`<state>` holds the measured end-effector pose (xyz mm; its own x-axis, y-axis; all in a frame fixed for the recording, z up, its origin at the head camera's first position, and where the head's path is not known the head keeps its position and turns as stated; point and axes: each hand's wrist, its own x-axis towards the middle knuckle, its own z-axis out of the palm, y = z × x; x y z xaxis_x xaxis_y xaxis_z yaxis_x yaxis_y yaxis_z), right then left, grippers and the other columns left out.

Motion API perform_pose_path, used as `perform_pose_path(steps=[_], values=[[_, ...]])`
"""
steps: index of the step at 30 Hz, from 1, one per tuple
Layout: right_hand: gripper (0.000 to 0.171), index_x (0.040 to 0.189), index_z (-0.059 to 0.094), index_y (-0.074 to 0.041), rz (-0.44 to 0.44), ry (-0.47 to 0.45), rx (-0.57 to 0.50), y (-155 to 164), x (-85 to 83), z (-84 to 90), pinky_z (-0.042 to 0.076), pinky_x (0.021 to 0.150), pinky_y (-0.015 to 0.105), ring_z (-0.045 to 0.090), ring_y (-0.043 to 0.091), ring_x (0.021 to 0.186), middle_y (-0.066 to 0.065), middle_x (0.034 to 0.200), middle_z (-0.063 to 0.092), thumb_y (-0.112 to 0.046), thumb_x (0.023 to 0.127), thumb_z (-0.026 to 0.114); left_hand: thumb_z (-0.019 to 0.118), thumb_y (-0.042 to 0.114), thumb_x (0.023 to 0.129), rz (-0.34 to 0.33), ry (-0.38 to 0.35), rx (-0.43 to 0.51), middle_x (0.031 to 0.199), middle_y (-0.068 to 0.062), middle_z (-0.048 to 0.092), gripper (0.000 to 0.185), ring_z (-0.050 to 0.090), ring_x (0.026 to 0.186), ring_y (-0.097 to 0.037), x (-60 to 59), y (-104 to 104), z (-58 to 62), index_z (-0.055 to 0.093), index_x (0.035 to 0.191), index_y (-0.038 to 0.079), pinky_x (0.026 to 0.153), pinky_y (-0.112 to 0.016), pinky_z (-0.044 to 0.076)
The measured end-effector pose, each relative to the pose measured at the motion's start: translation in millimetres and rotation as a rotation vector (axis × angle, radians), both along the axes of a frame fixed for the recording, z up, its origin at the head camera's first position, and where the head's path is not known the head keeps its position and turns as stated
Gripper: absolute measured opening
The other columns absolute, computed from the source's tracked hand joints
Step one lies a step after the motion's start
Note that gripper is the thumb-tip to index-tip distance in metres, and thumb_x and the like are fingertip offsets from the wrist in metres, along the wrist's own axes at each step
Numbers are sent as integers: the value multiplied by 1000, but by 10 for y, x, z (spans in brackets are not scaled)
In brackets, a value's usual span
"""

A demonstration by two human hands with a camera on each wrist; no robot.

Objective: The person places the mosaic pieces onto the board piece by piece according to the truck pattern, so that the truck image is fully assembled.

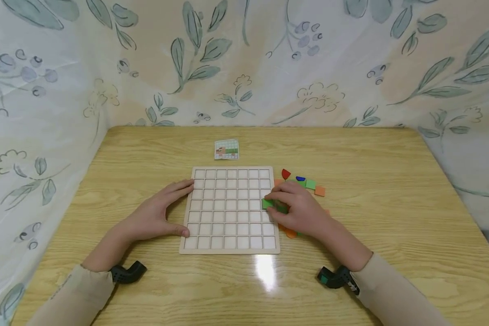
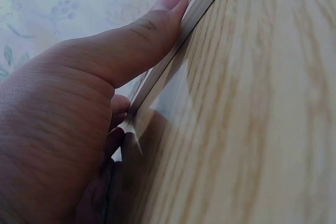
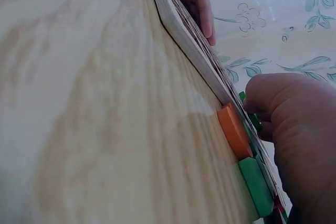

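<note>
A square wooden grid board (image 1: 189,250) lies in the middle of the table. My left hand (image 1: 159,213) rests at its left edge, thumb and fingers spread and touching the frame; the left wrist view shows the thumb (image 2: 168,11) against the rim. Over the board's right edge, my right hand (image 1: 297,206) pinches a green square tile (image 1: 266,204) between thumb and fingers, at the rightmost column. Beside the board, partly hidden under that hand, lie loose coloured pieces, among them an orange piece (image 3: 234,131) and a green piece (image 3: 256,187) in the right wrist view.
A small picture card (image 1: 226,149) with a printed grid lies behind the board. Right of the board are a red piece (image 1: 285,174), a blue piece (image 1: 300,179), a light green square (image 1: 310,184) and an orange square (image 1: 319,191). Patterned cloth (image 1: 244,68) hangs behind the table.
</note>
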<state>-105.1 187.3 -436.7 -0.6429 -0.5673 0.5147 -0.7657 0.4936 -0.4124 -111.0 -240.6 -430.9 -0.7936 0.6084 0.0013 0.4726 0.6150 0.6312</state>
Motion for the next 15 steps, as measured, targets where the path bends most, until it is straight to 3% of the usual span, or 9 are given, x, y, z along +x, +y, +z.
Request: perform_pose_path(steps=[15], values=[[20,107,87,-8,-22,-9,37,6,-8,-10,59,90,44,70,25,104,5,107,77,-14,88,90,97,60,75,0,-15,8,180,1,27,121,21,165,-35,-10,8,11,39,171,15,125,-68,27]])
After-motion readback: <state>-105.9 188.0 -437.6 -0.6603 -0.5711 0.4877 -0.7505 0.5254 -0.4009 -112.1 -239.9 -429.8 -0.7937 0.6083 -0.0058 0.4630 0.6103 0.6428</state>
